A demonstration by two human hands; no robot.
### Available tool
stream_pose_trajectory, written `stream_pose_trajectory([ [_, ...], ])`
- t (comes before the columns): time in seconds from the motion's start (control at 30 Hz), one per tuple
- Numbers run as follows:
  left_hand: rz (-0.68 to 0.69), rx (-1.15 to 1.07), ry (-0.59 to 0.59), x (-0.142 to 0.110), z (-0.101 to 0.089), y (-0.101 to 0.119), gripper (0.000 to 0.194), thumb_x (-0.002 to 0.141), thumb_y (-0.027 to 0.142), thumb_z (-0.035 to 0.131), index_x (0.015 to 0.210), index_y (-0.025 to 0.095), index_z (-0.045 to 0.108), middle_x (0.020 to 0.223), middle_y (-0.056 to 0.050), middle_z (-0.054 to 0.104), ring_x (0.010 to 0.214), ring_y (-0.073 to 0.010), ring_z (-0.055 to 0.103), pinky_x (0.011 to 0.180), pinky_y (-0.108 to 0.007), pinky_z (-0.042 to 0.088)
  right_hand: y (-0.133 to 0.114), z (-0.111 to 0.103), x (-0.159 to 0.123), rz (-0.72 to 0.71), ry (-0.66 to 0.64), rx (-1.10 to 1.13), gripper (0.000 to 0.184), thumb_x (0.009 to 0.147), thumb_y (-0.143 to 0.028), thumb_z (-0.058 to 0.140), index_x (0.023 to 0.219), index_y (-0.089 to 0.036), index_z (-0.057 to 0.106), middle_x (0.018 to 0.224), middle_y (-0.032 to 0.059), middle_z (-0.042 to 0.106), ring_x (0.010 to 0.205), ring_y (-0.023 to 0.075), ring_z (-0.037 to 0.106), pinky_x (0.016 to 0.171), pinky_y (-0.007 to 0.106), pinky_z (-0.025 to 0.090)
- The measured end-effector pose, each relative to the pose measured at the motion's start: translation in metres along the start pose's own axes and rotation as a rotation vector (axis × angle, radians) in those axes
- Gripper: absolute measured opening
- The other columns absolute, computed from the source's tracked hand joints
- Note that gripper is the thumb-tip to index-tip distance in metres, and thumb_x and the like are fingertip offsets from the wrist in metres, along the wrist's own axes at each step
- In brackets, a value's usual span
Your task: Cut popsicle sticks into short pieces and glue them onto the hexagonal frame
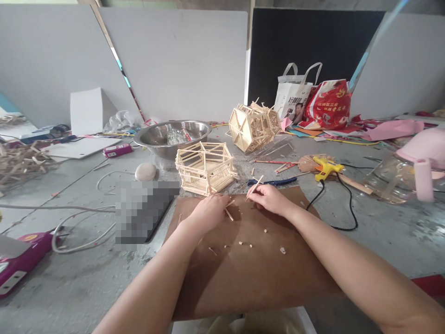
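Observation:
My left hand [207, 211] rests on a brown cardboard sheet [250, 273], fingers closed on short wooden sticks [228, 213] that poke out to the right. My right hand [269, 197] pinches a thin wooden stick [255, 186] that points up and away. The two hands almost meet at the sheet's far edge. Small wood offcuts [245, 243] lie scattered on the cardboard. Just beyond my hands stands a hexagonal stick-built frame [205, 168].
A second stick model [253, 126] lies tipped behind, beside a steel bowl [173, 135]. A yellow glue gun [326, 169] with black cord and blue-handled pliers [273, 182] lie to the right. Bags [327, 104], pink paper and a glass jug [392, 178] sit far right; cables and a pink device [21, 257] left.

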State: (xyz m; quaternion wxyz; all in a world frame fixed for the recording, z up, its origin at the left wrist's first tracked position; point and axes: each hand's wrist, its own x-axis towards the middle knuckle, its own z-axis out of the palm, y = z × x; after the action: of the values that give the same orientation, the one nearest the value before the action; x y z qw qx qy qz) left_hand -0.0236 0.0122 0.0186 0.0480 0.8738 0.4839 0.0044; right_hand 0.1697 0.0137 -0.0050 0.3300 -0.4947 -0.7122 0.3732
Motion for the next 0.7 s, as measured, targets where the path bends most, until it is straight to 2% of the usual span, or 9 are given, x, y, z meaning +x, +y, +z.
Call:
stream_pose_trajectory([
  [0.1,0.004,-0.097,0.075,0.002,-0.002,0.002,0.019,0.068,0.012,0.038,0.07,0.019,0.056,0.072,-0.004,0.059,0.068,-0.0155,0.053,0.059,-0.024,0.036,-0.002,-0.001,0.0,0.034,-0.007,0.047,0.02,0.074,-0.031,0.041,0.069,-0.015,0.052,0.049,-0.0038,0.048,0.043,0.0077,0.045,0.046,0.02,0.034],
  [0.2,-0.007,-0.317,0.146,0.006,-0.002,0.007,0.02,0.072,0.02,0.038,0.065,0.017,0.056,0.059,0.0,0.055,0.057,-0.0109,0.048,0.053,-0.021,0.034,-0.003,-0.001,0.0,0.048,-0.025,0.053,0.023,0.076,-0.032,0.039,0.066,-0.015,0.051,0.047,-0.0043,0.046,0.041,0.0069,0.043,0.043,0.019,0.032],
  [0.37,-0.014,-0.691,0.093,0.01,0.008,0.015,0.026,0.073,0.031,0.039,0.067,0.015,0.059,0.053,0.002,0.054,0.049,-0.0076,0.045,0.047,-0.018,0.033,-0.002,0.002,-0.001,-0.043,-0.037,0.009,0.023,0.074,-0.034,0.044,0.069,-0.014,0.053,0.059,-0.0015,0.053,0.045,0.0066,0.044,0.047,0.019,0.034],
  [0.53,-0.038,-0.785,0.087,0.012,0.015,0.018,0.023,0.07,0.029,0.044,0.064,0.014,0.06,0.048,0.004,0.049,0.045,-0.0055,0.041,0.045,-0.016,0.032,-0.002,0.003,-0.002,-0.113,-0.053,-0.073,0.025,0.073,-0.038,0.047,0.072,-0.014,0.057,0.061,-0.0008,0.055,0.052,0.0084,0.046,0.053,0.02,0.035],
  [0.7,-0.052,-0.922,0.096,0.012,0.014,0.019,0.021,0.069,0.028,0.046,0.076,0.015,0.062,0.053,0.004,0.054,0.043,-0.0049,0.041,0.043,-0.016,0.034,-0.005,0.002,-0.004,-0.136,-0.075,-0.17,0.023,0.075,-0.033,0.045,0.069,-0.014,0.057,0.054,-0.0019,0.053,0.051,0.0086,0.045,0.052,0.02,0.033],
])
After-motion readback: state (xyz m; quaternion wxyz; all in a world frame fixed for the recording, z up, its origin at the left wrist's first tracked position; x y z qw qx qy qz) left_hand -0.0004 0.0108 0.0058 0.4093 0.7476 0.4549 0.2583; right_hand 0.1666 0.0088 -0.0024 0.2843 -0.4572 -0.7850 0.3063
